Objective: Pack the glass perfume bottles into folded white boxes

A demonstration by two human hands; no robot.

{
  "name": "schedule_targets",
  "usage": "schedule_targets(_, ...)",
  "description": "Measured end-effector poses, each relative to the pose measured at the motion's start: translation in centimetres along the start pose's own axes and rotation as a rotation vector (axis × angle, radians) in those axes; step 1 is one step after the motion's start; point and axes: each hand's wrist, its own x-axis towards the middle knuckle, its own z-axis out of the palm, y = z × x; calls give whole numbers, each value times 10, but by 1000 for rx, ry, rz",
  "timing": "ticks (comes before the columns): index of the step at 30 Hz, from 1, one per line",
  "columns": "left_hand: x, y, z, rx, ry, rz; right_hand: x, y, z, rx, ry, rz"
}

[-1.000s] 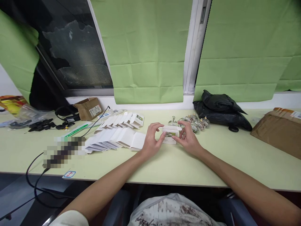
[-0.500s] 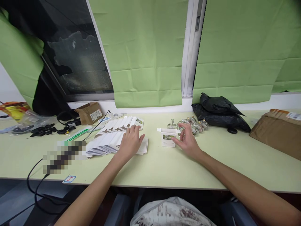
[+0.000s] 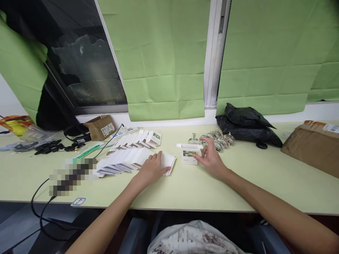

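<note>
My left hand lies flat, fingers stretched, on the rightmost flat white carton at the end of a fanned row of flat cartons. My right hand rests with spread fingers against the right side of a small upright white box whose top flap stands open; a green picture shows on its front. Just behind that hand stands a cluster of small glass bottles.
A second row of folded cartons lies behind the first. A black plastic bag and a brown parcel sit at the right. At the left are a small brown box, black cables and black clips.
My left hand left the small box, went to the fanned cartons and drew the end one rightward. My right hand stayed by the box.
</note>
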Motion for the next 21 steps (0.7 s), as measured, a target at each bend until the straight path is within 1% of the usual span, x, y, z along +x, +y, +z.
schedule_targets(2,2,3,-3,2,-37,-12,0,0,0,-2,-3,1)
schedule_targets(6,12,4,-4,-6,-38,-11,0,0,0,-7,-4,-1)
schedule_targets(9,23,-3,-1,-81,-40,-28,0,0,0,-1,-6,0)
schedule_targets(11,30,-10,0,-167,-12,-23,0,1,0,4,-4,-6)
schedule_targets(14,40,-23,-6,-325,114,5,0,1,0,14,6,-29)
schedule_targets(17,46,-31,-22,-488,293,-31,0,0,-1,59,61,-40)
schedule_targets(19,48,-31,-36,-660,451,-36,0,-1,-1,93,133,-51)
schedule_targets(20,49,-28,-43,-767,502,4,0,0,-1,101,171,-68)
schedule_targets(21,49,-23,-50,-875,526,44,-1,0,-1,102,205,-97)
